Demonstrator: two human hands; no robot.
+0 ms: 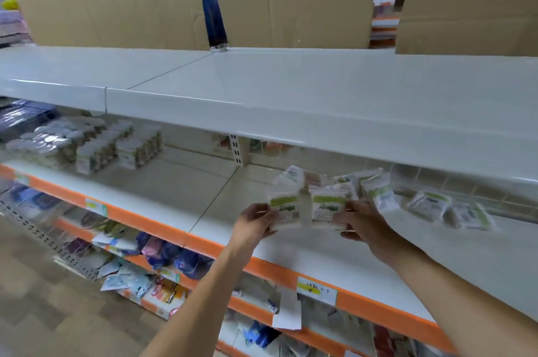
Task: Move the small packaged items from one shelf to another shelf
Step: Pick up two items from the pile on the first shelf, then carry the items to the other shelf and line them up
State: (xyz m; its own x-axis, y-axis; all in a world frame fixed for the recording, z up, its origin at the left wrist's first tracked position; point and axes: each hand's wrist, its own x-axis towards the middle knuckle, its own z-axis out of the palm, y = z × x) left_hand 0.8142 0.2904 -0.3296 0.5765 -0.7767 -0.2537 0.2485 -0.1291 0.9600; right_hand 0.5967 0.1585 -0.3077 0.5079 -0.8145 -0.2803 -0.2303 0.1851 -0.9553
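Shelf: both hands grip packets, labels blurred.

No text can be read: the green print on the small packets is blurred, and the handwriting on the shelf-edge tag at 6 o'clock stays illegible.

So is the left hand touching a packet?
Touching. The head view shows the left hand with its fingers wrapped over the edge of a green-labelled packet, held above the shelf.
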